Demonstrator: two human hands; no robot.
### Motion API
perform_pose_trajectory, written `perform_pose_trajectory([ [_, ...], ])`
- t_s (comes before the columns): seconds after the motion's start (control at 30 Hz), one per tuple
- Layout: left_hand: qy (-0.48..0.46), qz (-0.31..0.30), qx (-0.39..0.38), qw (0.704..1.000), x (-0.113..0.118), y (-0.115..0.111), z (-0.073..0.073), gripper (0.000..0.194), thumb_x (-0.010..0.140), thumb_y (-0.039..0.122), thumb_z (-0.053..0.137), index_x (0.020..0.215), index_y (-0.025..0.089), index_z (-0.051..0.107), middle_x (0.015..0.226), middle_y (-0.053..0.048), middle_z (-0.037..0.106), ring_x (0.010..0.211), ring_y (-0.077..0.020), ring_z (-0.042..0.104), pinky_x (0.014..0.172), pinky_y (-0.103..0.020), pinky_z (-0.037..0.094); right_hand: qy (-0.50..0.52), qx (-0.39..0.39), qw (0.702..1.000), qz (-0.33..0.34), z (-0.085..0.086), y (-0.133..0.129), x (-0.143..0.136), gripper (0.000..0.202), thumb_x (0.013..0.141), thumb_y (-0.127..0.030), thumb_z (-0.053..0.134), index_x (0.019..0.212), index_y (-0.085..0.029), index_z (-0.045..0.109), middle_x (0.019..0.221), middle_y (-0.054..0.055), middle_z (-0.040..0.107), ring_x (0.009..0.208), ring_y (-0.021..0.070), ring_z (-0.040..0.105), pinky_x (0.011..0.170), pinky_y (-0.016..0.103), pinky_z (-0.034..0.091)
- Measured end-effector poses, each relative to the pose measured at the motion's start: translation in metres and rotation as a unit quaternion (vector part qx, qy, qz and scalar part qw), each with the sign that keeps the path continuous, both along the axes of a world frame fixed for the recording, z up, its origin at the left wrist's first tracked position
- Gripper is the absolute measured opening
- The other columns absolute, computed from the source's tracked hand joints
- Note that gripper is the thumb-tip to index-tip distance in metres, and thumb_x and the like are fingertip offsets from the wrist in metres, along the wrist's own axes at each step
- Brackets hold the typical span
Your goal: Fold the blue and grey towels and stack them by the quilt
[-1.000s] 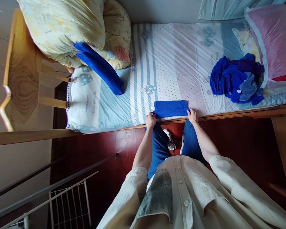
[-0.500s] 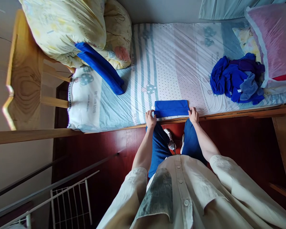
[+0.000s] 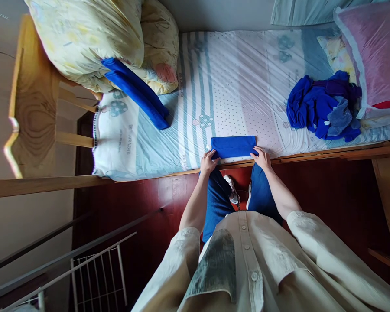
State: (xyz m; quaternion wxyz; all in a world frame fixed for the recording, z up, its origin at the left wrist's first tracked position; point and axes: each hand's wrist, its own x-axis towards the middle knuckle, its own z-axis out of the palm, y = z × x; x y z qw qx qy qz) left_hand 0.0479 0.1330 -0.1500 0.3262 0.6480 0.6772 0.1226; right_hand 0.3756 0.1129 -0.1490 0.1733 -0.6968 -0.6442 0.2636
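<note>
A blue towel (image 3: 234, 146), folded into a narrow rectangle, lies flat at the near edge of the bed. My left hand (image 3: 209, 162) has its fingers and thumb closed around the towel's near left corner. At the near right corner, my right hand (image 3: 262, 158) grips the towel the same way. A pale tag shows at the towel's left end. Farther left, two long folded blue towels (image 3: 136, 93) lie side by side, their far ends against a yellow bundle. A crumpled heap of blue cloths (image 3: 321, 106) sits on the right part of the bed.
Yellow bedding bundles (image 3: 91, 39) fill the bed's left end beside a wooden headboard (image 3: 35, 99). A pink pillow (image 3: 373, 56) lies at the right. Below left stands a white metal rack (image 3: 97, 268). The wooden bed rail (image 3: 312, 159) runs in front of my legs.
Both hands have shifted slightly inward along the towel's near edge. The towel's near flap now lies flatter, and the towel stays in the same spot.
</note>
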Motion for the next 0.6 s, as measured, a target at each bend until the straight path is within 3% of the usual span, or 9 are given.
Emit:
perform_pose_trajectory([
  [0.13,0.006,-0.021,-0.010,1.000,-0.0020,0.0014,-0.0042,0.072,0.081,0.015,0.066,0.152,0.023,0.058,0.159,-0.008,0.057,0.152,-0.0288,0.046,0.127,-0.044,0.040,0.006,-0.017,1.000,0.009,-0.0031,0.0023,0.0008,0.049,0.093,-0.031,0.075,0.140,-0.020,0.068,0.151,0.013,0.064,0.132,0.0298,0.067,0.113,0.045,0.055],
  [0.27,0.014,-0.020,-0.007,1.000,-0.0028,0.0034,-0.0070,0.081,0.075,0.003,0.058,0.153,0.023,0.057,0.158,-0.008,0.058,0.150,-0.0284,0.048,0.126,-0.045,0.042,0.006,-0.037,0.999,0.004,-0.0053,0.0039,0.0007,0.060,0.089,-0.018,0.074,0.147,-0.021,0.064,0.155,0.011,0.060,0.132,0.0298,0.067,0.114,0.047,0.055],
  [0.43,0.015,-0.012,-0.009,1.000,-0.0031,0.0055,-0.0075,0.078,0.077,0.004,0.057,0.151,0.025,0.060,0.152,-0.008,0.063,0.147,-0.0283,0.052,0.124,-0.046,0.044,0.007,-0.040,0.999,0.001,-0.0036,0.0045,0.0000,0.055,0.092,-0.010,0.059,0.145,-0.021,0.067,0.154,0.008,0.062,0.133,0.0271,0.066,0.117,0.046,0.054],
  [0.6,-0.001,0.010,0.005,1.000,-0.0038,0.0064,-0.0085,0.065,0.083,0.003,0.051,0.143,0.023,0.066,0.146,-0.009,0.066,0.143,-0.0255,0.053,0.123,-0.044,0.044,-0.001,-0.027,1.000,-0.002,0.0012,0.0034,0.0005,0.050,0.095,-0.013,0.052,0.142,-0.021,0.068,0.156,0.008,0.061,0.133,0.0262,0.066,0.115,0.043,0.054],
])
